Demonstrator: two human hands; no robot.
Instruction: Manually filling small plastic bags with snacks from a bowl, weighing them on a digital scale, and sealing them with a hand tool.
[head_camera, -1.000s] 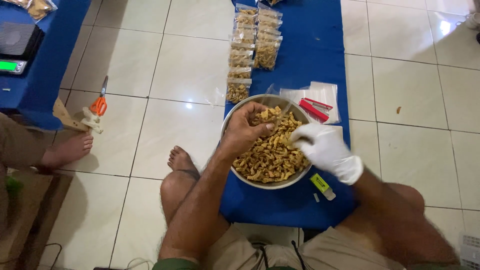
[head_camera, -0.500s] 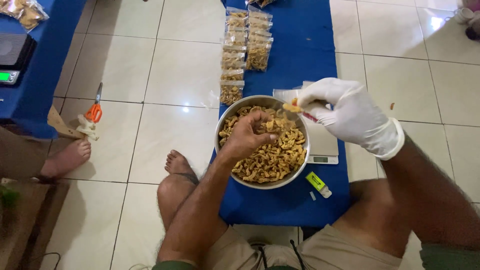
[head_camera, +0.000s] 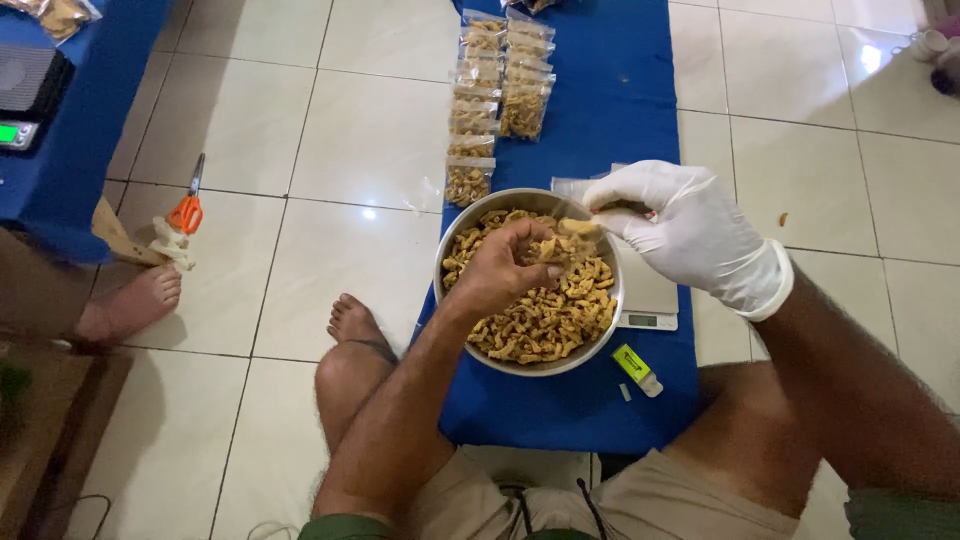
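The bare left hand's grip (head_camera: 505, 265) pinches a few fried snack pieces (head_camera: 548, 247) above the steel bowl (head_camera: 445, 262). Just right of it, the gloved right hand (head_camera: 690, 232) pinches a small clear bag (head_camera: 572, 188) open at the bowl's far rim. Beyond lie filled snack bags (head_camera: 498, 90) on a blue cloth (head_camera: 620, 90); a scale (head_camera: 648, 300) sits under the right hand.

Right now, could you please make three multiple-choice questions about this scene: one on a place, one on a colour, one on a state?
1. Where is the small scale?
A. right of the metal bowl
B. on the bare tiles
C. inside the bowl

2. What colour is the glove on the right hand?
A. blue
B. white
C. orange

3. What is the left hand doing?
A. resting on a knee
B. holding scissors
C. holding snacks over the bowl

Answers: 1 A, it lies partly under the gloved hand; 2 B, plainly white; 3 C, fingers pinch pieces.
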